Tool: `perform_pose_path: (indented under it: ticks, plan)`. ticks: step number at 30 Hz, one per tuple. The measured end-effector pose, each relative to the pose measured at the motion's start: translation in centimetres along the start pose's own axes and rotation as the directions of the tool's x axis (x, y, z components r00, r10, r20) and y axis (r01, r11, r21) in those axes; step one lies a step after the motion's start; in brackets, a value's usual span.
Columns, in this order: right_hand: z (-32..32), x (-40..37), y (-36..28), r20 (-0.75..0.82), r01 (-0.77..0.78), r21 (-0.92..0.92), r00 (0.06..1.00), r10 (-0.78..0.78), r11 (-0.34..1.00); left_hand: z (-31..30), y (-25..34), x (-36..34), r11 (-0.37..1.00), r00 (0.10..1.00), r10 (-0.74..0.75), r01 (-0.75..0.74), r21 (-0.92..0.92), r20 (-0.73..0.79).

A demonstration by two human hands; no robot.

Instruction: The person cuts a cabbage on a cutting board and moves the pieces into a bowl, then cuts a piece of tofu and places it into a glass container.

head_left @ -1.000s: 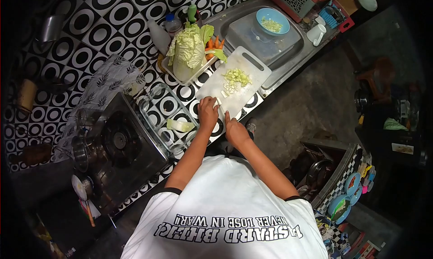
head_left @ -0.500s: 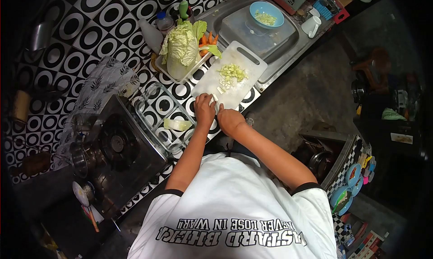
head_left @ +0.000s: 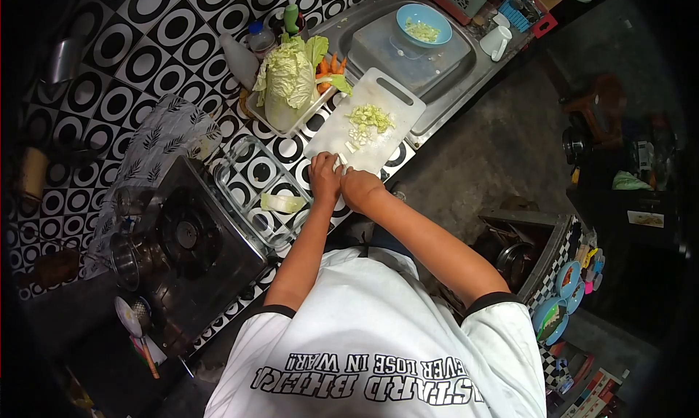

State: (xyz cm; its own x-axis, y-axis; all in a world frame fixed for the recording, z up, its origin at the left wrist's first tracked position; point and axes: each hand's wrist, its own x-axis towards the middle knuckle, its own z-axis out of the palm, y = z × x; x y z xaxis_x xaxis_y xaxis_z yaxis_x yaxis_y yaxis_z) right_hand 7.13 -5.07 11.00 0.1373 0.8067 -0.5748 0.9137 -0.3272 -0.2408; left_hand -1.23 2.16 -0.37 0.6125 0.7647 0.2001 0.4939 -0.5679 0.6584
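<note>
A white cutting board (head_left: pixel 393 105) lies at a slant on the tiled counter. Pale green chopped napa cabbage (head_left: pixel 371 118) is heaped on its middle, with a few white strips closer to my hands. At the board's near edge, my left hand (head_left: pixel 325 176) has its fingers bent over a white cabbage piece (head_left: pixel 342 158). Close against it on the right, my right hand (head_left: pixel 360 189) is closed round a knife, most of which the fingers hide. A whole napa cabbage (head_left: pixel 285 87) stands in a tray beside carrots (head_left: pixel 331 70), beyond my left hand.
A clear glass dish (head_left: pixel 251 150) holds a cabbage chunk (head_left: pixel 282 202), left of my forearm. The stove (head_left: pixel 196 232) is farther left. Behind the board is a steel sink (head_left: pixel 437 101), with a blue bowl (head_left: pixel 424 26) of chopped pieces on a lid-like panel over it.
My right hand has drawn in closer to my left hand, and its extended index finger is now less visible. The whole view has shifted slightly.
</note>
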Motion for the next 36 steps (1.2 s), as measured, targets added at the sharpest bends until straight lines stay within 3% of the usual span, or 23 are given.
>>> perform_pose_path:
  ticks: [10,12,25,27,36]
  plan:
    - [0.2,0.0,0.3,0.007,-0.009,0.01,1.0,0.009,1.0,-0.6,0.6,0.3,1.0,1.0,0.021,-0.02,-0.013,0.007]
    - [0.7,-0.5,0.6,-0.155,0.043,-0.012,0.987,-0.044,0.999,-0.8,0.7,0.3,0.999,0.999,0.034,-0.035,-0.029,-0.009]
    - [3.3,-0.9,1.0,-0.199,0.028,-0.051,0.979,-0.038,0.998,-0.8,0.4,0.5,0.998,0.998,0.057,-0.056,-0.025,0.015]
    - [3.7,-1.0,1.1,-0.202,-0.031,0.073,0.978,0.045,0.997,-0.9,0.3,0.6,0.998,0.998,0.065,-0.065,-0.028,0.018]
    - [5.4,-1.6,1.0,-0.156,-0.081,0.183,0.982,0.11,0.98,-1.3,0.4,0.9,0.998,0.995,0.061,-0.059,-0.024,0.076]
